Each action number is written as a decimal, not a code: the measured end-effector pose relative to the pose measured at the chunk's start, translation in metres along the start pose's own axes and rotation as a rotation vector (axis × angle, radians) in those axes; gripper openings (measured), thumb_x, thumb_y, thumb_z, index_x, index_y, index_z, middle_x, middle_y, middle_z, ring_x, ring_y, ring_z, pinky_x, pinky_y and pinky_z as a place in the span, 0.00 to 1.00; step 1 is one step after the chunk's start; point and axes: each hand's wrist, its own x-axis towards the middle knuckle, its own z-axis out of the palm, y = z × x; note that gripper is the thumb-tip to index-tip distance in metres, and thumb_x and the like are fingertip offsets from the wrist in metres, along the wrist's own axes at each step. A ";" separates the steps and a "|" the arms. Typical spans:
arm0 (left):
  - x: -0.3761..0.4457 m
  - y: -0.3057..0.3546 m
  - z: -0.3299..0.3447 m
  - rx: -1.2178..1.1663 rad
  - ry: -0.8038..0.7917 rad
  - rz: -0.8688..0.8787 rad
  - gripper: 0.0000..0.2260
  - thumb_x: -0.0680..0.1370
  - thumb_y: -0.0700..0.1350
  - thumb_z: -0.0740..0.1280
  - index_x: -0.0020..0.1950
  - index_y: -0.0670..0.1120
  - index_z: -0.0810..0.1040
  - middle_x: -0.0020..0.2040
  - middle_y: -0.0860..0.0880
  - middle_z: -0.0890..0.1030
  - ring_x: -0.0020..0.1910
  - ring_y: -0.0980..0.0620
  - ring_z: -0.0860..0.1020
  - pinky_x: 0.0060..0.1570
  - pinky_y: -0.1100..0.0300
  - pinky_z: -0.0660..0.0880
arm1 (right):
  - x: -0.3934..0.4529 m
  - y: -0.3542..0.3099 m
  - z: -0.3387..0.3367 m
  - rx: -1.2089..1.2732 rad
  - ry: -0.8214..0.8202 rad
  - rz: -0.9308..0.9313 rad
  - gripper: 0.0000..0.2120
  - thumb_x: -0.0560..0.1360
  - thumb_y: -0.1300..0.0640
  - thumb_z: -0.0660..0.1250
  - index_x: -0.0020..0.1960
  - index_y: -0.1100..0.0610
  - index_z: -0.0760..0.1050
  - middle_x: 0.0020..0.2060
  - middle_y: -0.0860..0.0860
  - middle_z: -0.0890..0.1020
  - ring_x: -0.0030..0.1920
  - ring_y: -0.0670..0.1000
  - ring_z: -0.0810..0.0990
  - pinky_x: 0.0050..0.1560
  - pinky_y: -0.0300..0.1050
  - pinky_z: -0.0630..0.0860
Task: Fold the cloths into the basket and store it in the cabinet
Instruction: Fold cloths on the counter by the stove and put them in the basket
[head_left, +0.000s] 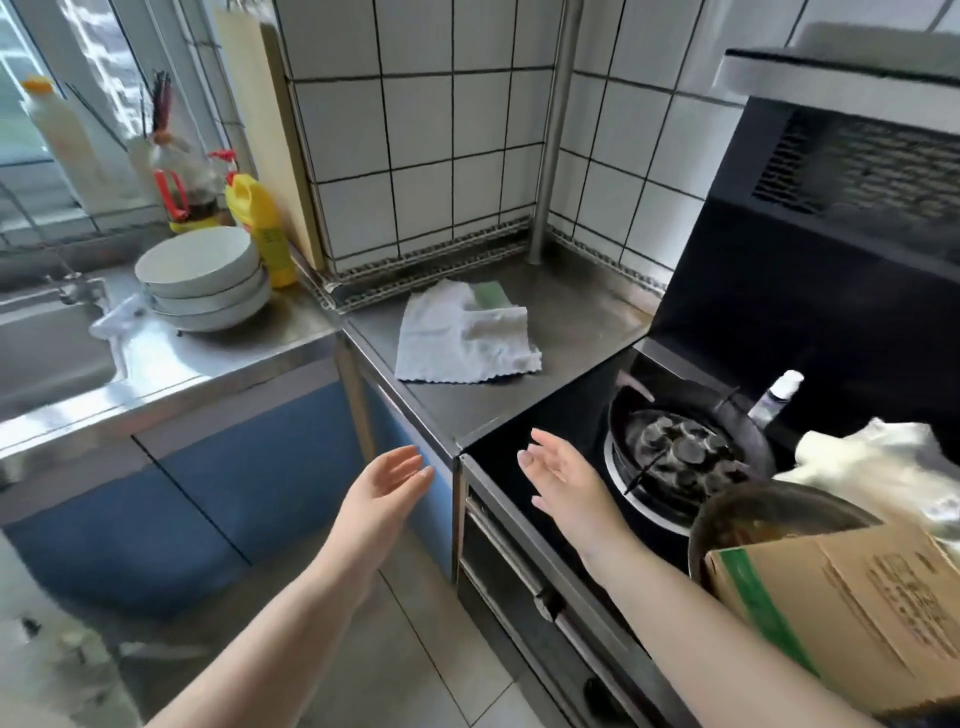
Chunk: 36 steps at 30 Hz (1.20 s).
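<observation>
A white cloth (462, 338) lies spread and partly folded over on the steel counter (571, 322) in the corner, with a green cloth (491, 293) peeking out from under its far edge. My left hand (387, 483) and my right hand (558, 480) are both held out in the air in front of the counter's near edge, fingers straight and relaxed, palms facing each other, holding nothing. Both hands are well short of the cloths. No basket is in view. Blue cabinet doors (208, 493) sit below the counter on the left.
A gas stove (670, 457) with a black pan stands to the right of the cloths. A cardboard box (841, 618) and a bowl are at the near right. Stacked white bowls (202, 280), a yellow bottle (260, 228) and a sink (47, 343) are to the left.
</observation>
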 end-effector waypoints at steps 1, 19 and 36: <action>0.007 0.003 0.000 0.000 0.004 -0.004 0.16 0.76 0.47 0.68 0.64 0.52 0.74 0.59 0.57 0.79 0.57 0.63 0.76 0.61 0.59 0.71 | 0.008 -0.002 0.000 -0.006 -0.007 -0.003 0.21 0.77 0.51 0.64 0.69 0.51 0.67 0.67 0.51 0.71 0.67 0.47 0.70 0.69 0.53 0.68; 0.284 0.008 -0.048 0.517 -0.296 0.068 0.17 0.76 0.46 0.69 0.64 0.49 0.74 0.58 0.56 0.77 0.58 0.57 0.76 0.57 0.65 0.69 | 0.225 0.009 0.043 -0.339 0.184 0.172 0.22 0.76 0.54 0.66 0.69 0.48 0.68 0.68 0.48 0.71 0.70 0.47 0.66 0.63 0.40 0.63; 0.399 -0.039 -0.039 1.240 -0.687 0.609 0.13 0.74 0.46 0.62 0.56 0.54 0.78 0.52 0.51 0.77 0.51 0.45 0.77 0.49 0.54 0.69 | 0.321 0.043 0.061 -1.162 0.031 0.174 0.23 0.76 0.63 0.61 0.69 0.50 0.69 0.69 0.46 0.68 0.69 0.50 0.64 0.68 0.43 0.60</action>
